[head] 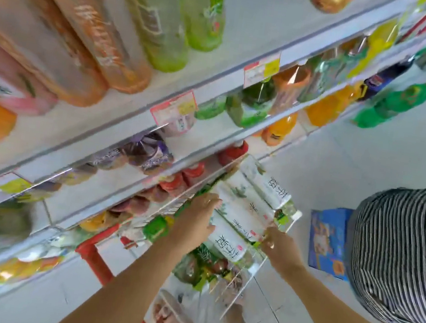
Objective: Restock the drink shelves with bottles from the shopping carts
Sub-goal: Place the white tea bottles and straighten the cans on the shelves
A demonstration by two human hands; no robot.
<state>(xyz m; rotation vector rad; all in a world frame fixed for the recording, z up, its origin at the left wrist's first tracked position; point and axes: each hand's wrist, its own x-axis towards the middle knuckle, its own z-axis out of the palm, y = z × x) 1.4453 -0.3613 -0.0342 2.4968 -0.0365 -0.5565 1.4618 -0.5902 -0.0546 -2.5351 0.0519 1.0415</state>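
Note:
Several white-labelled bottles lie side by side on top of a wire shopping cart with red trim, below the drink shelves. My left hand reaches into the cart and lies on the bottom end of one white-labelled bottle; whether its fingers curl round it is unclear. My right hand grips that bottle near its green cap end. Both forearms stretch in from the bottom of the view.
The shelves on the left carry orange, green, pink and purple bottles behind price tags. More green-labelled bottles fill the cart lower down. A person in a striped top stands at the right, with a blue box on the floor.

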